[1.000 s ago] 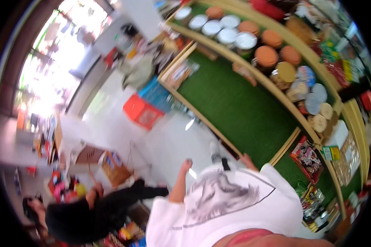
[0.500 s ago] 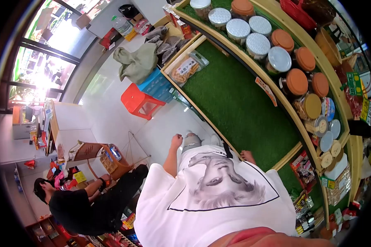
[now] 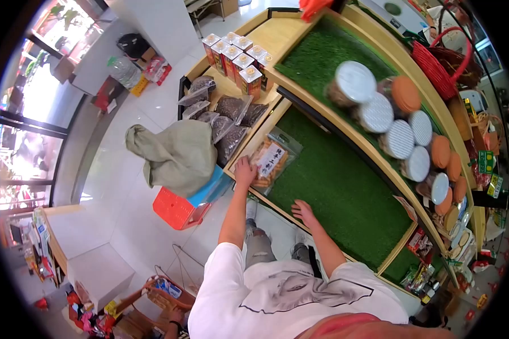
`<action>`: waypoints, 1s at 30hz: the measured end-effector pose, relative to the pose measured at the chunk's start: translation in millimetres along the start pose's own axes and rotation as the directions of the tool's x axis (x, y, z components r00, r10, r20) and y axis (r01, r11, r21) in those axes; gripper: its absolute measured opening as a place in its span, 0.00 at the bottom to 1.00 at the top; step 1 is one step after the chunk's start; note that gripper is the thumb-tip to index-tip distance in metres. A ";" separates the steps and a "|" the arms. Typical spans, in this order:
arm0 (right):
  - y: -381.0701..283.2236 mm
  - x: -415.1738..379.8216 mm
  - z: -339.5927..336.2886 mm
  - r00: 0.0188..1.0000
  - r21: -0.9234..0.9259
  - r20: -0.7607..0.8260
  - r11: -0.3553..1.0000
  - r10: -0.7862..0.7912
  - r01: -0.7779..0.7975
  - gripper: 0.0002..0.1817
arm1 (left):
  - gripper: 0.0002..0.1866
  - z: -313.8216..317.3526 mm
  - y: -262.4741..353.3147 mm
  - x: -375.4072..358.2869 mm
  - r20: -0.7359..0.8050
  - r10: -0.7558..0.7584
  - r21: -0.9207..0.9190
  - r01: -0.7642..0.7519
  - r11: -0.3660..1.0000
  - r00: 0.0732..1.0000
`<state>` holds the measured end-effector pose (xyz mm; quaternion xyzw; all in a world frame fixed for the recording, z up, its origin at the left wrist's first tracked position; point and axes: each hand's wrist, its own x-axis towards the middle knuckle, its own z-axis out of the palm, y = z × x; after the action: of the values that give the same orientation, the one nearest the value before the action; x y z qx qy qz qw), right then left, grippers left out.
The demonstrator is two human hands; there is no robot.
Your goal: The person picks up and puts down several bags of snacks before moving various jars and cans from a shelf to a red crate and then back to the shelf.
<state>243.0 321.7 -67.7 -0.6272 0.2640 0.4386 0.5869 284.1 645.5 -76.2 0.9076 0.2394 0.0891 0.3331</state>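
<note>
My left hand [image 3: 245,173] lies at the wooden edge of the display tray, its fingers stretched out against the near side of a clear bag of brown snack sticks [image 3: 270,160] with a white label. Whether it grips the bag's edge cannot be made out. Over the green turf lining [image 3: 345,181], my right hand [image 3: 303,212] hovers near the front edge, fingers apart and holding nothing. The bag rests flat in the tray's left corner.
Lidded jars [image 3: 398,138] line the raised shelf behind. Left of the tray are bags of dark goods [image 3: 230,135], several boxed tins [image 3: 232,59], a green cloth [image 3: 178,155] and a red stool [image 3: 175,210]. Another person's hand [image 3: 177,315] shows at lower left.
Both hands have come forward from beside my body to the tray, the left reaching the snack bag. My view has shifted toward the tray's left end, and more of the tins shows.
</note>
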 end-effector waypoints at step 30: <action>179.9 -179.0 -95.4 0.747 0.443 -0.484 0.609 -0.456 0.658 0.37 | 0.31 18.8 213.7 -278.0 0.863 0.219 -0.444 0.475 0.760 0.456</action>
<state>28.6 165.6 -11.6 -0.5267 0.2666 0.0174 0.8070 128.6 355.8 47.2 0.6256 0.0600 -0.3444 0.6974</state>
